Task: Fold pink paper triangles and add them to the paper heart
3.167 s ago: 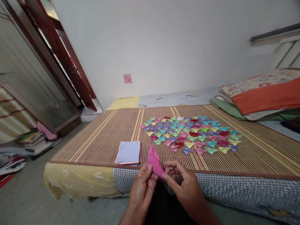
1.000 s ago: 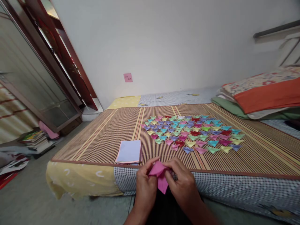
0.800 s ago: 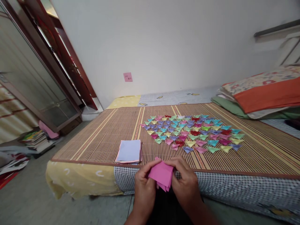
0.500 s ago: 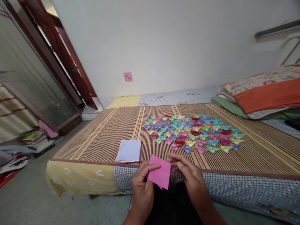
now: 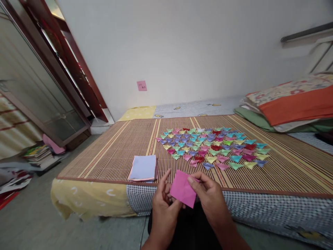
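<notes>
A pink paper square [image 5: 182, 187], folded in layers, is held above my lap at the near edge of the bed. My right hand [image 5: 210, 194] pinches its right side between thumb and fingers. My left hand [image 5: 165, 205] grips the lower left edge, thumb in front, with the index finger raised off the paper. Beyond the hands, several rows of small folded paper boats [image 5: 208, 147] in many colours lie on the striped mat [image 5: 111, 146]. A stack of square paper sheets [image 5: 144, 167], pale blue on top, sits left of them.
Folded bedding [image 5: 299, 100] is piled at the right end of the bed. A pink note [image 5: 142, 85] is stuck to the wall. Books [image 5: 39, 154] are stacked at the left, near a glass-panelled door [image 5: 39, 80].
The pink paper has shifted slightly right. My right hand has closed on its right side, while my left thumb has moved down to its lower edge and the left index finger has lifted.
</notes>
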Available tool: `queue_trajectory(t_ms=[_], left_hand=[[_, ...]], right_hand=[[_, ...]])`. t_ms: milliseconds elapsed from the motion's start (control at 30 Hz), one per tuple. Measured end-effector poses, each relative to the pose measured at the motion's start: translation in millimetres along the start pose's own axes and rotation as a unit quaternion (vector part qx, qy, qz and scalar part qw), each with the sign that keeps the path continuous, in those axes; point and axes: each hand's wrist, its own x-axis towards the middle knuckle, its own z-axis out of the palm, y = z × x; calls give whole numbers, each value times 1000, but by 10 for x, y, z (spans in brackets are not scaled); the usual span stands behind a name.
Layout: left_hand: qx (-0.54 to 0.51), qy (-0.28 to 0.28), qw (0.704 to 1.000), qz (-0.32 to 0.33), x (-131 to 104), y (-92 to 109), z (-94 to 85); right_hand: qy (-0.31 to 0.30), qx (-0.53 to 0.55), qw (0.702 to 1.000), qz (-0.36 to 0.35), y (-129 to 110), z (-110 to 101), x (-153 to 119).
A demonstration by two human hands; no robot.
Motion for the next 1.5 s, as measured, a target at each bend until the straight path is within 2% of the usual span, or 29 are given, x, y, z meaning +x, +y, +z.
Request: queue_trajectory(t_ms=[133,233,333,467,567,800,967,1033,1167,1367,1500], left_hand=[[-29,-2,998,-48,-17,53,102],[-6,-74,995,-63,-14,133,57],[22,-133,990,-53,23,225,-42],[58,-139,988,-35,83,282,-124],[71,-154,985,-16,103,266,-158],[29,-89,996,-10,55,255,-167],[83,-55,994,49,76,330,-245],[101,-69,991,46,113,335,-317],[31,-133,990,-24,182,299,-414],[-112,-123,983,-74,209,315,-389],[-140,-135,977,-90,202,343,-388]], right_hand=[[-33,31,999,28,65,77,-51],[-19,20,1000,13,72,80,-46],[-7,13,1000,-4,56,58,-19],[-41,16,999,17,37,26,5],[-42,-21,999,10,3,-13,19],[-60,-38,997,-1,-49,-24,45],[-60,-38,997,5,-32,-21,47],[-52,-46,998,-1,-34,-37,47],[-50,-52,997,-30,-75,-83,23],[-143,-91,983,-65,-122,-182,-2],[-149,-116,980,-63,-116,-200,10]])
